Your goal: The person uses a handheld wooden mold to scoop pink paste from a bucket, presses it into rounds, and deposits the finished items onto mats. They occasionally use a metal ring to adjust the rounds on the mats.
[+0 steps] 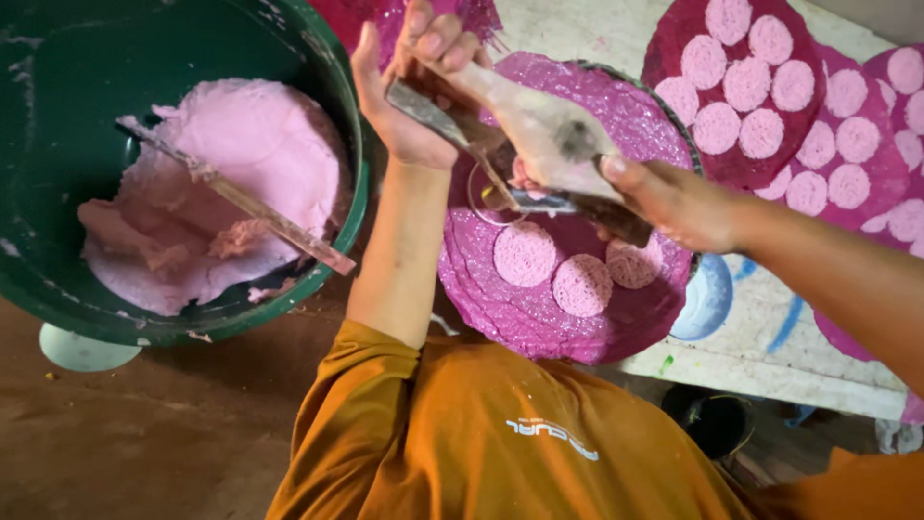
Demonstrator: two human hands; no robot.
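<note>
Two hands meet above the magenta mat (568, 318): the left hand (409, 96) grips a flat scraper (452, 130) angled down-right, the right hand (674, 202) clasps the pale spatula (539, 120), crossing over it.

The left hand (409, 91) has the green tub (351, 207) just beside its wrist, the rim walling off that side. Inside the tub, pink paste (231, 193) fills the bottom and a flat stick (241, 200) lies slantwise across it, leaving free room only above the paste.

Between the two hands the spatulas (539, 135) cross, blocking the gap. Below the right hand (674, 197), the round purple mat (549, 279) carries three pink discs (577, 274); the near edge of the mat is bare. Beyond the right hand lie more mats crowded with discs (760, 87), no open patch among them.
</note>
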